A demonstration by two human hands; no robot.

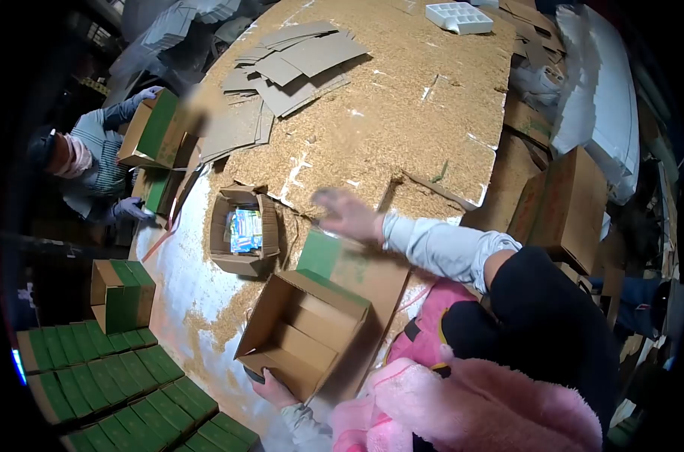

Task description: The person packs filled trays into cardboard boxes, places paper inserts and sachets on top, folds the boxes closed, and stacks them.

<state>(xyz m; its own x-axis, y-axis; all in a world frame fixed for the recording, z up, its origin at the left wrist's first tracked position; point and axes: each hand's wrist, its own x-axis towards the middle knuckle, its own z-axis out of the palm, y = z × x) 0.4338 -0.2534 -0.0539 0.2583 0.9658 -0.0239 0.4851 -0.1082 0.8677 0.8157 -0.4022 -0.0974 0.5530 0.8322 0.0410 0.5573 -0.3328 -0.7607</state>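
Observation:
An open cardboard box (pixel 304 331) with a green band stands tilted toward me at the near side of the table, its inside bare. My left hand (pixel 272 389) is closed on its near left wall. My right hand (pixel 349 216) hovers over the sawdust-covered tabletop beyond the box. Its fingers are stretched out and blurred at the tips, with nothing visible in them. Left of that hand sits a smaller open carton (pixel 244 264) holding colourful printed packets (pixel 245 230). A flattened green-and-brown cardboard piece (pixel 372 271) lies under and behind the box.
Loose cardboard sheets (pixel 304 64) are piled at the far left of the table (pixel 402 113). A white compartment tray (pixel 459 18) lies at the back. Green boxes (pixel 123 384) stand stacked at lower left. Across the table a gloved person (pixel 93 162) handles another green-banded box (pixel 157 128).

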